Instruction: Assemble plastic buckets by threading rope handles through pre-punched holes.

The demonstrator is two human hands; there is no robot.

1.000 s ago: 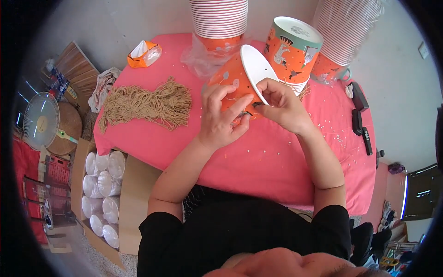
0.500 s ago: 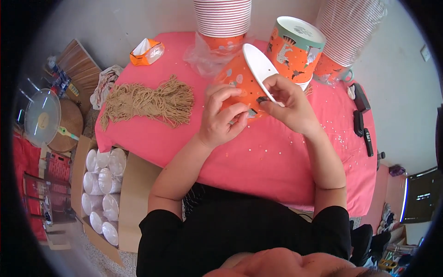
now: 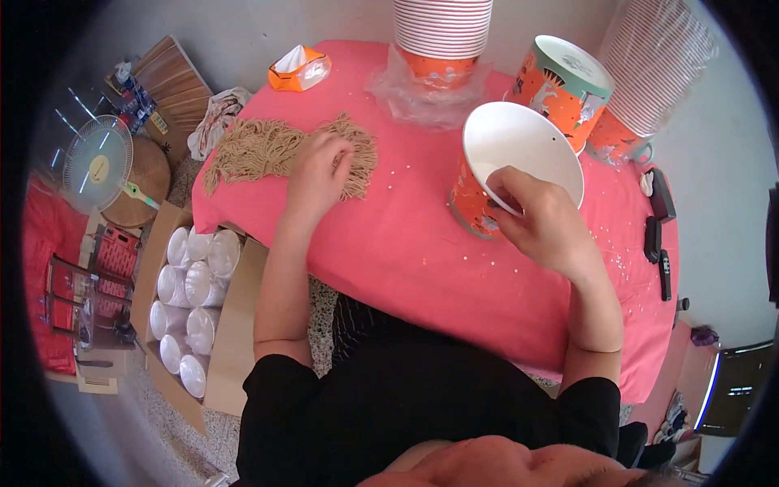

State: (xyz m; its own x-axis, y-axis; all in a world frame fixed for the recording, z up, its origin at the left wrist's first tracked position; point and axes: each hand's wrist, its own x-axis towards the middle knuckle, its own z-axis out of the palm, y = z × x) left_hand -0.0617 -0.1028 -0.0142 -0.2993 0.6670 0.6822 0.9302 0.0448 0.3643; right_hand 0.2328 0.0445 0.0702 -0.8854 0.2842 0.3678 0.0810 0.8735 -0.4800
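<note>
An orange paper bucket (image 3: 469, 199) with printed figures and a white inside leans on the pink-covered table, its mouth tipped toward me. My right hand (image 3: 540, 215) grips its near rim, thumb outside and fingers over the edge. The hole in the far wall shows as a small dark dot. To the left lies a bundle of tan cords (image 3: 251, 150), loosely tied in the middle. Over its right half is my left hand (image 3: 319, 172), fingers curled in; whatever is between the fingertips is hidden.
Behind stand a stack of buckets (image 3: 442, 32) in crumpled plastic, an upturned bucket (image 3: 568, 77) and a wrapped stack (image 3: 649, 81). An orange tissue pack (image 3: 300, 69) sits at the back left. Dark devices (image 3: 661, 195) line the right edge. A carton (image 3: 235, 325) of plastic-wrapped cups stands below left.
My left hand has left the bucket and moved left onto the cord bundle. My right hand has lowered the bucket and turned its mouth toward me. The whole view has shifted slightly.
</note>
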